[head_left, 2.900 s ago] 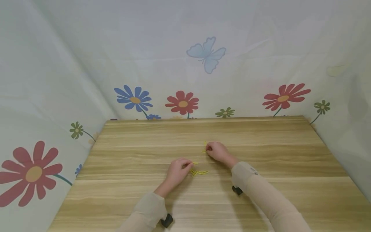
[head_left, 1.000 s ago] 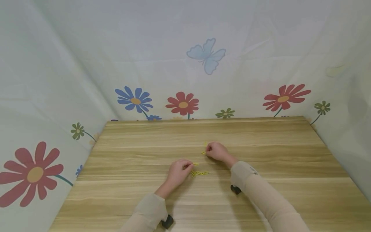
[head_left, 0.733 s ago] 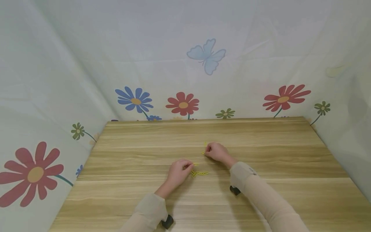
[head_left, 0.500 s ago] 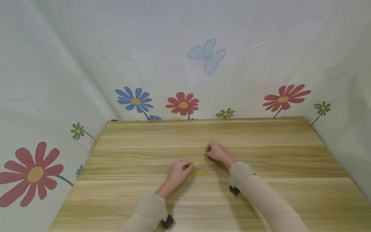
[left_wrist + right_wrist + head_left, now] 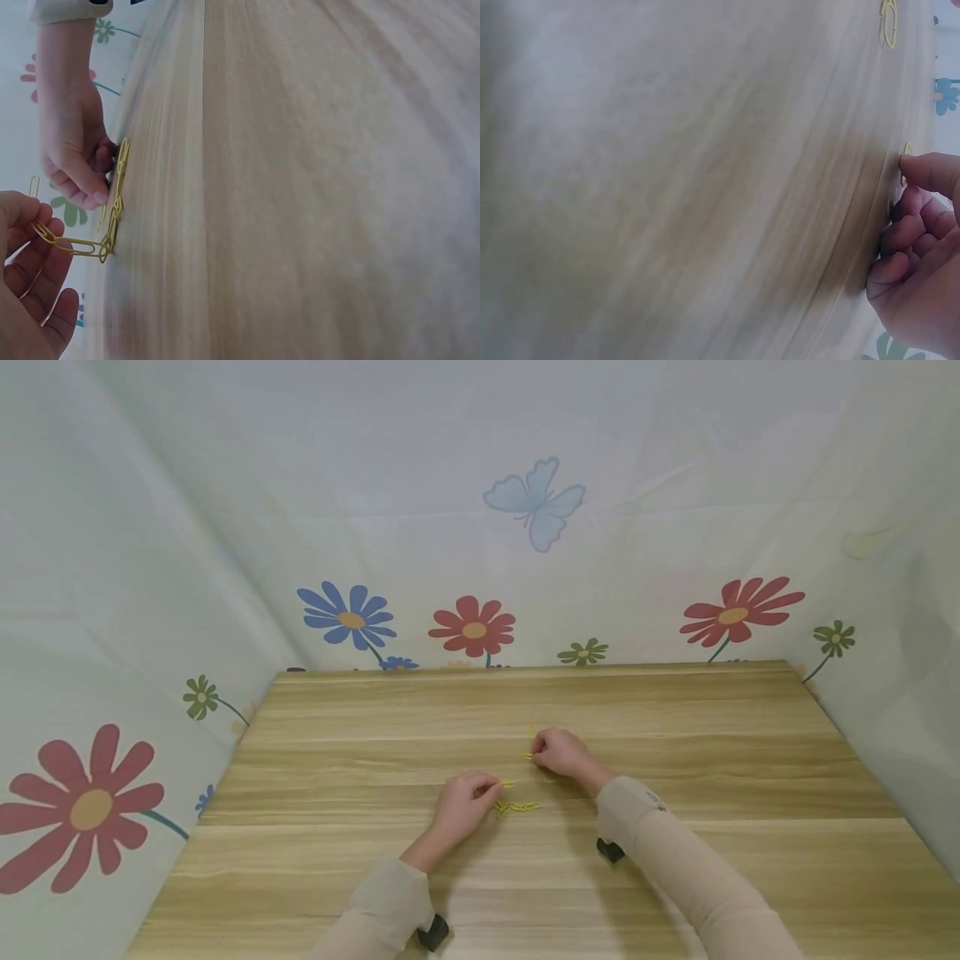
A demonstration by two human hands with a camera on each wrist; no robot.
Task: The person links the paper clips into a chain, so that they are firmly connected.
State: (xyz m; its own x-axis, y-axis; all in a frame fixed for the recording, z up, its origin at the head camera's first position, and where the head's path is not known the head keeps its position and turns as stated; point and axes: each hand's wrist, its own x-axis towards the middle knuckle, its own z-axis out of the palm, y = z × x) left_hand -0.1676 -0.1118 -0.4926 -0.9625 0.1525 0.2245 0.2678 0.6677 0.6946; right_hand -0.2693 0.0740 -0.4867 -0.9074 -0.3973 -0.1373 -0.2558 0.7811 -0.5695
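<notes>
My left hand (image 5: pixel 463 807) pinches the end of a chain of yellow paper clips (image 5: pixel 519 808) between thumb and forefinger. In the left wrist view, one paper clip (image 5: pixel 34 186) pokes up past those fingertips, while the linked chain (image 5: pixel 105 251) sags from the hand to the tabletop. Farther back and to the right, my right hand (image 5: pixel 562 752) rests low at the table, thumb and forefinger pinching a yellow paper clip (image 5: pixel 907 148) partly hidden by the thumb. Another yellow paper clip (image 5: pixel 532 727) lies just beyond the right fingertips.
Both hands work over a wood-grain table (image 5: pixel 337 735). Its far edge meets a pale curtain (image 5: pixel 420 527) printed with flowers and a butterfly, and the curtain also runs along the sides. Each wrist carries a small black device.
Both hands keep almost the same place and grip throughout. Only slight shifts of the right fingers and the paper clip in them show.
</notes>
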